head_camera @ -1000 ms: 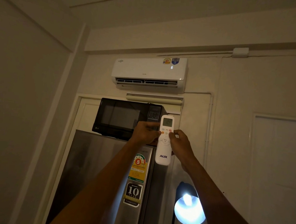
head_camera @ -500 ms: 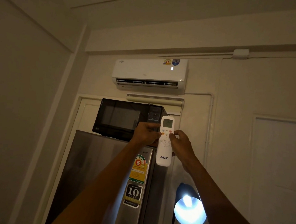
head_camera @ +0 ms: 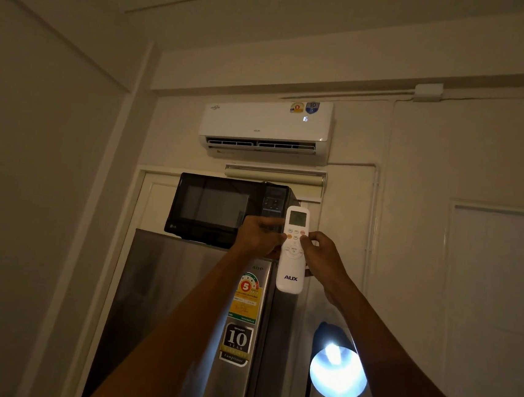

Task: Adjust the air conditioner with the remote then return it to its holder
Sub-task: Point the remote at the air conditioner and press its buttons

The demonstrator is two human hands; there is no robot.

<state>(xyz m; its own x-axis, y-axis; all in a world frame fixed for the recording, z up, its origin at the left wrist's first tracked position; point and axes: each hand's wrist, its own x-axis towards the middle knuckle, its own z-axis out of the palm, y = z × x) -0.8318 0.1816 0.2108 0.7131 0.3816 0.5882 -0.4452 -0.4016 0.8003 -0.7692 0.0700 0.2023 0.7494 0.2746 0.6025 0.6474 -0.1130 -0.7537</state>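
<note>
A white AUX remote stands upright in front of me, its small screen at the top. My left hand grips its left edge. My right hand holds its right edge, with the thumb resting on the buttons near the upper right. High on the wall above hangs the white air conditioner, its vent flap open and a digit glowing on its front. No remote holder is in view.
A black microwave sits on a steel fridge below the air conditioner. A lit lamp shines at lower right. A white door fills the right wall.
Both hands and the remote stay almost still; the view has tilted slightly, so everything sits a little lower in frame. The digit on the air conditioner looks unchanged.
</note>
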